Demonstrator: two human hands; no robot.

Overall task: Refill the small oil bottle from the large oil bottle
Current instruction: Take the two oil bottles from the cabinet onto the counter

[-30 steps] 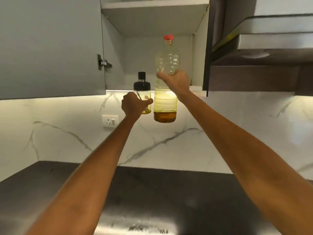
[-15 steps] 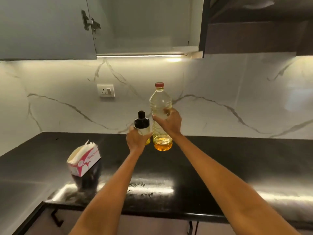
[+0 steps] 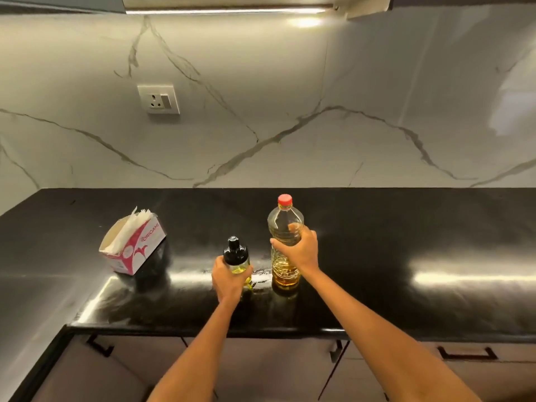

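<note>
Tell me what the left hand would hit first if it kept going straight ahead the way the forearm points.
The left hand holds the small oil bottle. Straight on, the black counter looks free back to the marble wall. The tissue box lies well left, the large oil bottle right; depth is uncertain.

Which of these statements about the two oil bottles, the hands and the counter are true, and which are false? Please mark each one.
1. The large oil bottle has its red cap on. True.
2. The left hand holds the large bottle. False: it grips the small oil bottle; the right hand grips the large one.
3. The small bottle has a white top. False: its top is black.
4. A tissue box sits on the black counter, left of the bottles. True.
5. Oil is being poured. False: both bottles stand upright and capped.
</note>
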